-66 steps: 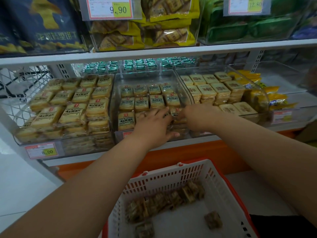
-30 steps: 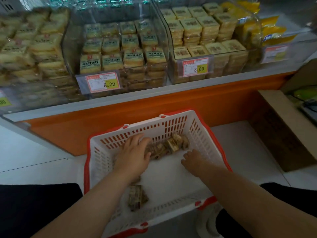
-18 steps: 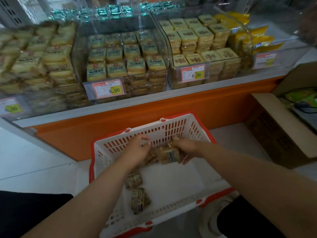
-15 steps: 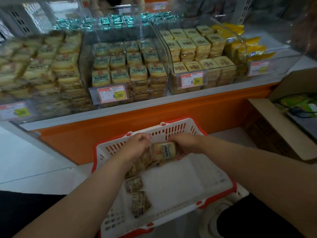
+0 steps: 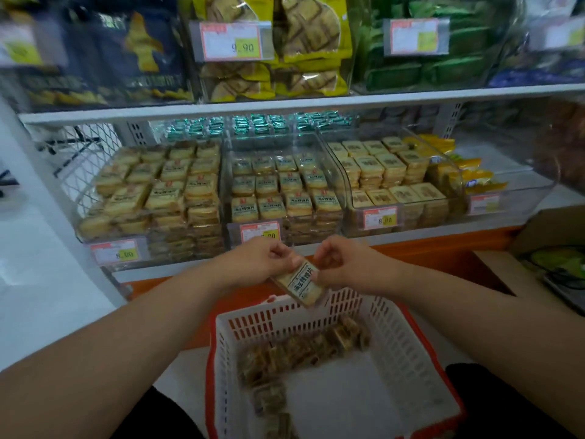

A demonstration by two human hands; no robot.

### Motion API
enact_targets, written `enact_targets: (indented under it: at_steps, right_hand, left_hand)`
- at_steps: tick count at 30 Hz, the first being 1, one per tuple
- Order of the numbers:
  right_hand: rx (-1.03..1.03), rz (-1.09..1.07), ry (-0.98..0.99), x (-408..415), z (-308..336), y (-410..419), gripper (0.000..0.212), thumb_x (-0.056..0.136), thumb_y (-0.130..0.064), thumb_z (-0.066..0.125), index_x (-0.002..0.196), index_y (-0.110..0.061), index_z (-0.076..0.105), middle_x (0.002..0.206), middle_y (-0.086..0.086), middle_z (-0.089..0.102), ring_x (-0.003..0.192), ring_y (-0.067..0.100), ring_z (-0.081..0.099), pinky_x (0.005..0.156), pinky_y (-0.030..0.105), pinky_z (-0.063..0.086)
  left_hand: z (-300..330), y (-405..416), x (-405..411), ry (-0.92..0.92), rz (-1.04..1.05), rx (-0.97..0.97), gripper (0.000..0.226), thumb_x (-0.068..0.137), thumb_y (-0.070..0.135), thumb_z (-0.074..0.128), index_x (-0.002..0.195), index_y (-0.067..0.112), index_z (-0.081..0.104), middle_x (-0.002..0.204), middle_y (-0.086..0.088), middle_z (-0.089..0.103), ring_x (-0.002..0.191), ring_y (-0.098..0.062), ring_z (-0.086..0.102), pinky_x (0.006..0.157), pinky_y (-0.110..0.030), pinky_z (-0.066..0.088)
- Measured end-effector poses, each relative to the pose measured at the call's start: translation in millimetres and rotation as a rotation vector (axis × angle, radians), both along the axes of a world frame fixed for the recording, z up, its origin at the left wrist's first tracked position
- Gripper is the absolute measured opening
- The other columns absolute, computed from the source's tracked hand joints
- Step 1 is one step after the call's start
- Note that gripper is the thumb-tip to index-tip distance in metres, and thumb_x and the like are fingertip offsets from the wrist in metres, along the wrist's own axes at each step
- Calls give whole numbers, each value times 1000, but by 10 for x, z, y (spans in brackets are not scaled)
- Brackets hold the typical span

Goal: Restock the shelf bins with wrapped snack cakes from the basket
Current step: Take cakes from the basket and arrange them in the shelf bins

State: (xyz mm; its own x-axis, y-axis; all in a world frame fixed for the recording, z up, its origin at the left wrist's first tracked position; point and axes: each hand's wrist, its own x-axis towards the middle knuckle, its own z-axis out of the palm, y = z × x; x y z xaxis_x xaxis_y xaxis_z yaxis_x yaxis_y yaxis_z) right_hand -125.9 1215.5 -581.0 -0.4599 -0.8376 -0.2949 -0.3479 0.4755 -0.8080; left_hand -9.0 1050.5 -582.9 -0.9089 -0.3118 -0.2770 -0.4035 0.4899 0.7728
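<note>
While both hands carry the wrapped snack cake above the far rim of the white and red basket, the step in hand looks like the lift toward the clear shelf bins. To do it well, I judge the pack should be turned flat with its label up, as the stocked packs lie, and set down on a stack, not dropped in at the tilt it has now; its near corner dips toward six o'clock. The middle bin, at twelve o'clock from the hands, seems the likely target, since its packs look most like this one, though the print is too blurred to be sure. A light hold should do; the soft wrapper may crush if squeezed.

The left hand is curled, its fingertips pressed together and pinching the pack's upper left edge. The right hand is likewise curled, thumb and fingers closed on the pack's right edge at about three o'clock. Neither hand is spread, and whether either hides a second pack in the palm cannot be told.

More snack cakes lie in a loose row across the basket floor, with a few trailing toward seven o'clock. The left bin at ten o'clock and the right bin at one o'clock both look well filled.
</note>
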Motion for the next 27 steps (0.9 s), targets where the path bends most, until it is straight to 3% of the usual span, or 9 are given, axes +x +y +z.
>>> enact_targets:
  at_steps: [3, 6, 9, 12, 17, 21, 23, 25, 27]
  right_hand:
    - [38, 72, 79, -19, 109, -192, 25, 87, -26, 72, 101, -21, 52, 99, 5, 64, 75, 15, 62, 70, 32, 53]
    - [-64, -7, 157, -115, 177, -372, 23, 86, -24, 74, 98, -22, 53, 99, 6, 65, 78, 19, 65, 73, 35, 57]
    - [-222, -157, -15, -278, 223, -576, 22, 87, -10, 71, 96, -16, 52, 92, 2, 67, 74, 15, 67, 69, 31, 59]
    - [-301, -355, -105, -501, 208, -805, 25, 85, -19, 75, 101, -15, 56, 96, 7, 69, 81, 25, 72, 72, 42, 62]
    - [-386, -490, -219, -787, 251, -1588, 26, 87, -10, 72, 105, -11, 53, 93, 4, 63, 72, 15, 65, 64, 31, 61]
    - [-386, -504, -180, -1008, 250, -2305, 21, 90, -7, 68, 100, -12, 51, 89, 6, 60, 72, 16, 63, 50, 23, 56]
    - [-359, -486, -84, -1108, 234, -2594, 18, 90, -12, 68, 93, -17, 51, 94, 10, 62, 80, 24, 67, 68, 36, 61]
    - [-331, -451, -4, -1192, 186, -2826, 19, 90, -17, 68, 102, -17, 54, 107, 13, 63, 93, 29, 67, 84, 46, 58]
    - [-265, -395, 147, -1194, 144, -2950, 19, 92, -25, 67, 107, -18, 59, 105, 8, 64, 92, 24, 65, 84, 39, 56]
  left_hand:
    - [63, -113, -29, 99, 18, -23, 13, 98, 35, 58, 100, 27, 68, 100, 5, 69, 92, -12, 64, 77, -25, 51]
    - [140, -195, -160, 215, 100, -118, 12, 100, 36, 54, 100, 30, 64, 101, 7, 68, 92, -9, 63, 79, -30, 53]
    - [274, -394, -239, 309, 214, -566, 24, 103, 40, 44, 112, 28, 63, 113, 5, 64, 96, -9, 57, 77, -30, 47]
    - [328, -744, -210, 253, 256, -930, 45, 101, 48, 39, 139, 25, 48, 141, 1, 46, 130, -21, 39, 104, -39, 36]
    - [178, -1095, -164, -48, 219, -870, 62, 99, 58, 34, 154, 32, 20, 161, -3, 17, 148, -29, 12, 121, -50, 14]
    - [162, -1164, -147, -48, 182, -906, 61, 99, 58, 34, 153, 30, 23, 160, -3, 19, 148, -27, 12, 121, -48, 12]
    - [159, -1197, -136, 4, 195, -899, 60, 99, 57, 37, 151, 29, 29, 159, 0, 25, 147, -25, 19, 120, -46, 17]
    - [165, -1232, -122, 48, 212, -884, 58, 99, 57, 38, 149, 28, 33, 155, 2, 32, 144, -22, 26, 117, -43, 22]
    - [174, -1265, -111, 71, 224, -865, 58, 98, 57, 39, 148, 27, 35, 153, 3, 36, 141, -21, 30, 115, -41, 24]
